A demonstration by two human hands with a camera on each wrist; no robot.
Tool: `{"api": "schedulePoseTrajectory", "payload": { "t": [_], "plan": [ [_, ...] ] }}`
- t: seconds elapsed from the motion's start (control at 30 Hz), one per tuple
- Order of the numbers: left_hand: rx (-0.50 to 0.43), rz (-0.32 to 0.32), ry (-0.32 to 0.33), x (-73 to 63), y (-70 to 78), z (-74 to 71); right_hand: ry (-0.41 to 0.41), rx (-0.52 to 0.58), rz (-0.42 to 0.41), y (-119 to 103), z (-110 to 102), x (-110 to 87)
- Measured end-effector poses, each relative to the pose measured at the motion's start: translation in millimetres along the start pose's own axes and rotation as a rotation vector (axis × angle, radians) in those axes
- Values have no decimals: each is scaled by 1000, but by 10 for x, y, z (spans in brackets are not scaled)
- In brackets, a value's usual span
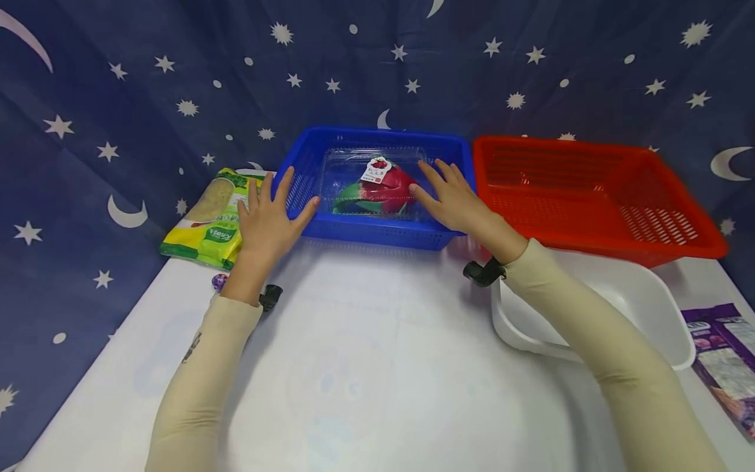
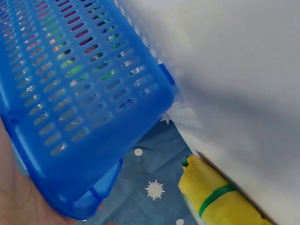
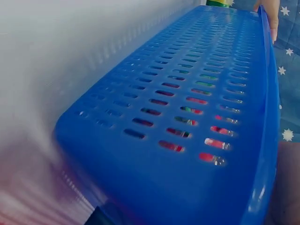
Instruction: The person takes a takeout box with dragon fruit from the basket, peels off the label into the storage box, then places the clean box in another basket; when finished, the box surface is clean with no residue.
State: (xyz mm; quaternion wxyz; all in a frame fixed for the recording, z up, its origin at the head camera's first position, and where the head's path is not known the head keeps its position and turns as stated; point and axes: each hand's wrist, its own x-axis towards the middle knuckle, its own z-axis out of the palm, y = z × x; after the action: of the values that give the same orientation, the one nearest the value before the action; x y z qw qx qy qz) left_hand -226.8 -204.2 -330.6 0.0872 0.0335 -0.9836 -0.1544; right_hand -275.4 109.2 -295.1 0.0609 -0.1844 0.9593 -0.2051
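A blue plastic basket with slotted sides stands at the back middle of the white table. Inside it lies a clear plastic box with a white label, holding a red fruit with green tips like a dragon fruit. My left hand is at the basket's front left corner, fingers spread, thumb pointing over the rim. Across from it, my right hand reaches over the right rim with fingers extended. In the left wrist view the palm is right at the basket's rim; part of that hand is out of frame.
A red basket adjoins the blue one on the right, with a white tub in front. A purple packet lies at the far right. Left of the blue basket are a yellow-green packet and a small purple wrapped item.
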Motion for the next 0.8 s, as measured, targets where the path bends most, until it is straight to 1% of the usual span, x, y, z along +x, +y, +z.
{"api": "schedulePoseTrajectory", "payload": {
  "t": [0.13,0.2,0.33,0.47,0.6,0.8],
  "plan": [
    [-60,-27,3,4,-24,16,-25,64,3,-52,10,105],
    [-99,-42,-6,5,-29,23,-40,89,12,-67,26,150],
    [-197,-63,-30,13,-22,41,-70,134,47,-66,67,209],
    [-287,-71,-12,22,-5,64,-116,171,95,-55,108,243],
    [-311,-70,26,34,3,101,-145,190,125,-17,149,286],
    [-285,-86,49,35,-37,127,-140,247,113,15,190,384]
  ]
}}
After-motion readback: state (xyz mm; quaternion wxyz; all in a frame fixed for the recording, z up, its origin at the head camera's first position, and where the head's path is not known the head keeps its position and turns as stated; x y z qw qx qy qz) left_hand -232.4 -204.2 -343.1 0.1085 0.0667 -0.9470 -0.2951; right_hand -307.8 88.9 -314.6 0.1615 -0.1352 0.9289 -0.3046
